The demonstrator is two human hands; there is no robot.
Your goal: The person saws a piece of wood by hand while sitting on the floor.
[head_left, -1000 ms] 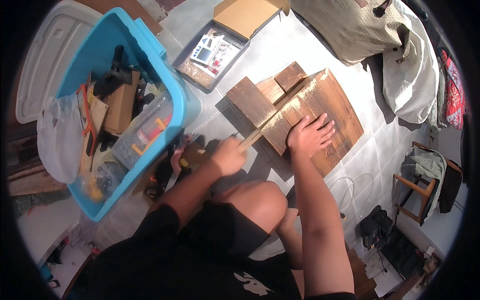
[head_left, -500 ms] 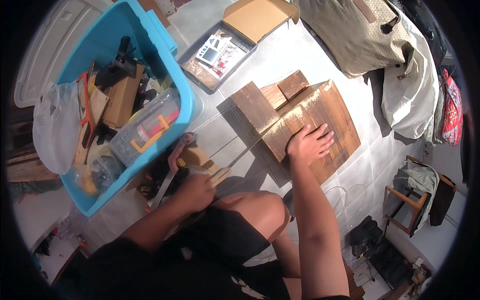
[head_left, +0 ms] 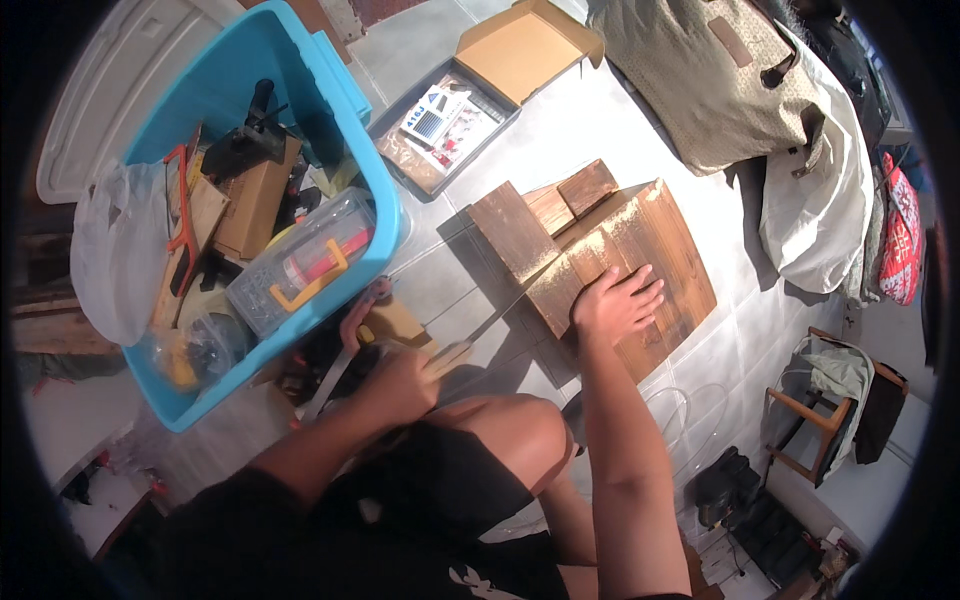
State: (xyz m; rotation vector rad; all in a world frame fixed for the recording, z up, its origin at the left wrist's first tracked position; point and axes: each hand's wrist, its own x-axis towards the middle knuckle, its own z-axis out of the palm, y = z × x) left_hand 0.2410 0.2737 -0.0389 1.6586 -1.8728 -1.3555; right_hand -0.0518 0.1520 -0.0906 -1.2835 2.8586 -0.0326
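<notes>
My left hand (head_left: pixel 402 386) is closed around the pale wooden handle of a file (head_left: pixel 450 357). From the handle, its long, thin dark blade slants up and away to the near left edge of a brown wooden piece (head_left: pixel 672 270). How far the tip reaches into the wood is hidden. My right hand (head_left: pixel 612 308) lies flat on the top of that piece, fingers spread. Pale sawdust streaks its planks. At the far left, a dark wooden board (head_left: pixel 512 230) and a smaller wooden block (head_left: pixel 587 186) adjoin it.
To the left stands a blue plastic bin (head_left: pixel 385 215) of tools, with a clear case (head_left: pixel 300 270) inside. Beyond the wood, an opened cardboard box (head_left: pixel 525 50) rests on the tiles. A beige bag (head_left: pixel 690 90) sits far right; a wooden chair (head_left: pixel 825 415) stands at right.
My left hand and the file have moved slightly forward, toward the wooden piece. My right hand stays on the wood. The whole view has shifted a little.
</notes>
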